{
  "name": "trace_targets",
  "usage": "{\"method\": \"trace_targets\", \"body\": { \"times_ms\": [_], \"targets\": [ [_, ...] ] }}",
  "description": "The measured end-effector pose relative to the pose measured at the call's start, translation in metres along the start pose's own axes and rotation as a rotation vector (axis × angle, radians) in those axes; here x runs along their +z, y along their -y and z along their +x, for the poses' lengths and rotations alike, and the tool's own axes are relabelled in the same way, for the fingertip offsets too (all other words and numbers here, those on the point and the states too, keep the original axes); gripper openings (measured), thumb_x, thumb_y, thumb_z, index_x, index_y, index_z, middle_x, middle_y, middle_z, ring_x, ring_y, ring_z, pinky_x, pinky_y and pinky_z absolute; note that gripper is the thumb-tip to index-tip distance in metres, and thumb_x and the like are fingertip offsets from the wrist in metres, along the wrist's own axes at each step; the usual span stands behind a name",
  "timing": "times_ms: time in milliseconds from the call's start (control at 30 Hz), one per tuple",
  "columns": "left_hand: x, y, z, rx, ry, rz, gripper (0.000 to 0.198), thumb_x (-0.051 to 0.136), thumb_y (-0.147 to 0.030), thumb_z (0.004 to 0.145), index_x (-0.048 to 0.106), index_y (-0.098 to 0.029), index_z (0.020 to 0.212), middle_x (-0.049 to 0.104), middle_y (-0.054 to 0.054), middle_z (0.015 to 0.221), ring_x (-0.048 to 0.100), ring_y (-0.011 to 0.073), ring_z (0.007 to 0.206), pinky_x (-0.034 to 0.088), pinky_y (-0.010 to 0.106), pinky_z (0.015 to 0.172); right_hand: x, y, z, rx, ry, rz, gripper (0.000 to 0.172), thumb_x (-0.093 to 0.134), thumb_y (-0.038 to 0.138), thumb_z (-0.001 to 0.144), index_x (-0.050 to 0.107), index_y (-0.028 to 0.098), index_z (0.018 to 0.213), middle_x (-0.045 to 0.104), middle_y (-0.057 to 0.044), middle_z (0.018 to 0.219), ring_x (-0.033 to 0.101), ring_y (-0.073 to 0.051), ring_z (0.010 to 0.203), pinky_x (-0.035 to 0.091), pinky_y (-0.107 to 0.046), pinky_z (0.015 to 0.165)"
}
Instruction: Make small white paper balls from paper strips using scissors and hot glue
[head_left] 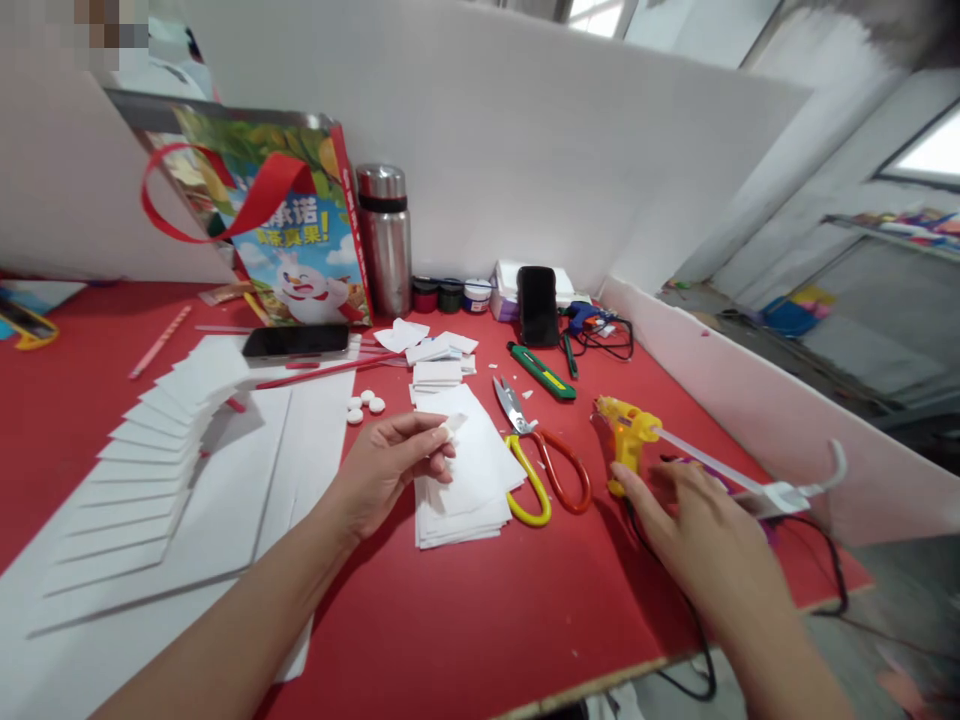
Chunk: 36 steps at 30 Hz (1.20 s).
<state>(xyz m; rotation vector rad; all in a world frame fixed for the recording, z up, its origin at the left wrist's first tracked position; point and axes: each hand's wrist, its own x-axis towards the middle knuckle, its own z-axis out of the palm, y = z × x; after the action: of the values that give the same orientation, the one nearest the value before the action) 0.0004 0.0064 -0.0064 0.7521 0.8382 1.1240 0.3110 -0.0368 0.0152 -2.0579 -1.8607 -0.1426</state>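
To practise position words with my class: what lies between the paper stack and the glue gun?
The head view shows the scissors between the paper stack and the glue gun, handles spread apart.

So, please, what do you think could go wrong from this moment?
The glue gun seems to show an orange glow; it may be hot, and the right grip, open beside its handle, could touch the nozzle.
A black cord hangs over the edge of the red table; a snag might drag the glue gun.
The scissors lie between the left grip and the right grip; a careless reach across could meet the blades.
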Motion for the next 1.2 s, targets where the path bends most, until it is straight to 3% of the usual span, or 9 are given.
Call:
{"method": "trace_targets", "body": {
  "times_ms": [133, 267, 367, 467, 533, 667, 767, 933, 1200],
  "targets": [
    [-0.001, 0.002, 0.000, -0.001, 0.023, 0.026, 0.017, 0.080, -0.024, 0.077, 0.076, -0.013, 0.090, 0.072, 0.003, 0.072, 0.061, 0.0078, 0.055, 0.058, 0.022, 0.059, 0.026, -0.007, 0.021, 0.095, 0.078, 0.016, 0.037, 0.050, 0.052, 0.088, 0.060, 0.017, 0.080, 0.066, -0.012, 0.070, 0.060, -0.024, 0.060, 0.038, -0.033, 0.056],
    [-0.005, 0.003, 0.002, 0.015, 0.040, 0.054, 0.017, 0.078, -0.026, 0.080, 0.076, -0.014, 0.092, 0.072, 0.003, 0.075, 0.062, 0.0074, 0.057, 0.057, 0.021, 0.061, 0.027, 0.002, 0.027, 0.205, 0.047, 0.040, 0.026, 0.050, 0.041, 0.084, 0.055, 0.021, 0.069, 0.059, -0.008, 0.059, 0.055, -0.022, 0.054, 0.034, -0.033, 0.055],
    [-0.006, 0.003, 0.003, 0.043, 0.040, 0.075, 0.016, 0.077, -0.027, 0.081, 0.075, -0.015, 0.092, 0.071, 0.002, 0.074, 0.063, 0.0075, 0.056, 0.056, 0.021, 0.061, 0.021, 0.011, 0.017, 0.220, -0.086, 0.329, 0.027, 0.055, 0.045, 0.081, 0.055, 0.021, 0.068, 0.061, -0.007, 0.064, 0.055, -0.021, 0.061, 0.038, -0.032, 0.059],
    [-0.005, 0.004, 0.004, 0.083, 0.021, 0.101, 0.017, 0.077, -0.027, 0.081, 0.074, -0.014, 0.091, 0.070, 0.001, 0.073, 0.063, 0.0080, 0.055, 0.056, 0.022, 0.059, 0.012, 0.029, 0.007, 0.264, -0.075, 0.892, 0.028, 0.061, 0.046, 0.084, 0.056, 0.021, 0.073, 0.061, -0.002, 0.067, 0.056, -0.017, 0.064, 0.044, -0.029, 0.063],
    [-0.005, 0.004, 0.005, 0.100, -0.004, 0.112, 0.018, 0.078, -0.027, 0.079, 0.073, -0.013, 0.090, 0.070, 0.001, 0.071, 0.062, 0.0083, 0.053, 0.055, 0.022, 0.058, 0.003, 0.047, 0.005, 0.319, 0.013, 1.204, 0.026, 0.071, 0.041, 0.081, 0.056, 0.021, 0.077, 0.060, 0.000, 0.065, 0.054, -0.014, 0.061, 0.044, -0.025, 0.059],
    [-0.009, 0.003, 0.006, 0.129, -0.047, 0.117, 0.020, 0.080, -0.027, 0.078, 0.072, -0.013, 0.090, 0.070, 0.001, 0.070, 0.061, 0.0086, 0.051, 0.055, 0.023, 0.056, -0.021, 0.085, 0.017, 0.317, 0.329, 1.472, 0.027, 0.072, 0.038, 0.082, 0.056, 0.019, 0.071, 0.052, 0.002, 0.054, 0.044, -0.010, 0.048, 0.038, -0.021, 0.045],
    [-0.012, 0.001, 0.008, 0.137, -0.050, 0.093, 0.018, 0.080, -0.027, 0.078, 0.073, -0.013, 0.088, 0.069, 0.001, 0.070, 0.060, 0.0078, 0.052, 0.054, 0.022, 0.056, -0.027, 0.102, 0.030, 0.278, 0.389, 1.644, 0.016, 0.073, 0.030, 0.081, 0.066, 0.019, 0.090, 0.059, 0.000, 0.072, 0.045, -0.008, 0.053, 0.040, -0.020, 0.047],
    [-0.014, -0.002, 0.010, 0.116, -0.077, 0.040, 0.018, 0.080, -0.027, 0.078, 0.074, -0.013, 0.088, 0.072, 0.003, 0.073, 0.064, 0.0084, 0.056, 0.056, 0.023, 0.062, 0.002, 0.098, 0.029, 0.200, 0.631, 1.740, 0.017, 0.069, 0.032, 0.085, 0.069, 0.016, 0.090, 0.058, -0.003, 0.079, 0.045, -0.008, 0.053, 0.034, -0.022, 0.046],
    [-0.015, 0.000, 0.013, 0.120, -0.134, 0.136, 0.023, 0.081, -0.030, 0.077, 0.073, -0.014, 0.091, 0.076, 0.005, 0.073, 0.071, 0.0145, 0.061, 0.057, 0.028, 0.066, 0.035, 0.085, 0.012, 0.054, 0.670, 1.621, 0.023, 0.068, 0.037, 0.085, 0.066, 0.015, 0.084, 0.054, -0.003, 0.072, 0.043, -0.011, 0.054, 0.033, -0.027, 0.051]
  ]
}}
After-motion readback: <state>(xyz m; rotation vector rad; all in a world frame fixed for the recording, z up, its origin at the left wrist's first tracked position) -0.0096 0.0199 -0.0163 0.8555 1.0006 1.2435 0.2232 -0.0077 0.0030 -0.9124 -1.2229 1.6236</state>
